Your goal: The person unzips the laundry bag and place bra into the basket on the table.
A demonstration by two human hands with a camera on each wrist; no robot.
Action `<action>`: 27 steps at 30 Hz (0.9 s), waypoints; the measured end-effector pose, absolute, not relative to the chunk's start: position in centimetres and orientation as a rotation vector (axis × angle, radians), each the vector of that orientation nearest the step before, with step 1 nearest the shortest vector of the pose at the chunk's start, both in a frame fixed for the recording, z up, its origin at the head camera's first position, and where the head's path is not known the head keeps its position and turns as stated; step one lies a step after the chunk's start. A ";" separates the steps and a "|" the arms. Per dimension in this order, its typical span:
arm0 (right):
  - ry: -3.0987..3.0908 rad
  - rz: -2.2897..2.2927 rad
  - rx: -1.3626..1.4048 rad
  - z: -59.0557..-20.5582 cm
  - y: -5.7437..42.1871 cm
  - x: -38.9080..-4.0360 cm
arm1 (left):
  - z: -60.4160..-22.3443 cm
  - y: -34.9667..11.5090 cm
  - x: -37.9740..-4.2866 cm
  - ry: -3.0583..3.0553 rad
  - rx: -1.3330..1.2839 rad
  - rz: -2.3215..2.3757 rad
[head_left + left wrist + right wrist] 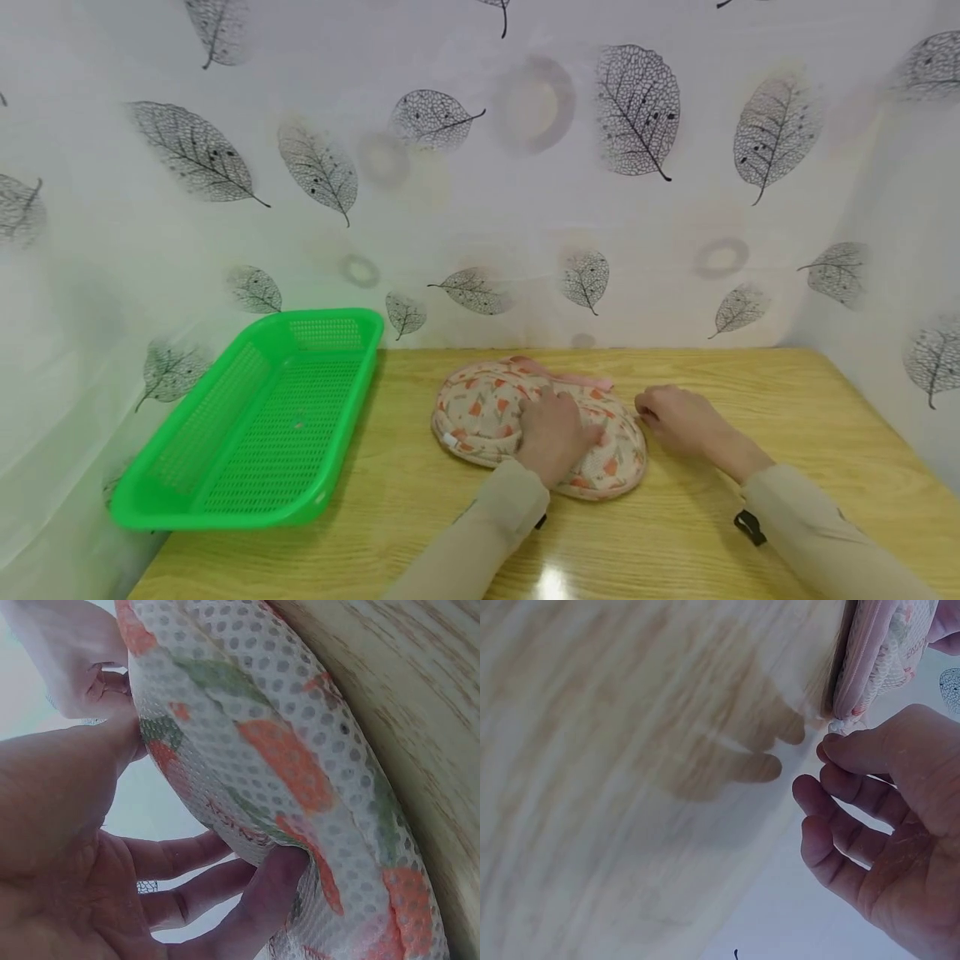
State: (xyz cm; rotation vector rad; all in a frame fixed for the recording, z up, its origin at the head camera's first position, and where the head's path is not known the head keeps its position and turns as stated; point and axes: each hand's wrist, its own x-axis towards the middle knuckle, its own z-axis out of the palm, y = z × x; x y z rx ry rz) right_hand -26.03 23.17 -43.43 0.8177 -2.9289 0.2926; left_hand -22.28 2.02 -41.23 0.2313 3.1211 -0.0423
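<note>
A puffy mesh laundry bag (480, 408) with two rounded lobes, an orange tulip print and pink edging lies on the table. My left hand (553, 429) holds it from above. In the left wrist view its bent fingers (277, 874) dig into the mesh (289, 757), making a crease. At the bag's right edge is my right hand (678, 421), fingers curled. The right wrist view shows the thumb and forefinger of that hand (900, 795) pinching at a small white pull (836, 727) by the bag's pink rim (859, 667); the fingertips partly hide it.
A green plastic basket (348, 417) with perforated sides stands left of the bag on the wooden table (720, 533). Leaf-printed white sheeting (480, 200) hangs behind the table and along both sides. A pink strip (585, 382) lies along the bag's far edge.
</note>
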 end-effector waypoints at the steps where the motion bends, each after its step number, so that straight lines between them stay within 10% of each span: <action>1: -2.925 0.293 0.820 -43.4 23.2 -26.0 | -41.2 2.0 -22.3 3.120 0.229 -0.052; 27: -2.910 0.284 0.800 -43.6 23.7 -24.3 | -41.2 2.0 -22.6 3.113 0.246 -0.076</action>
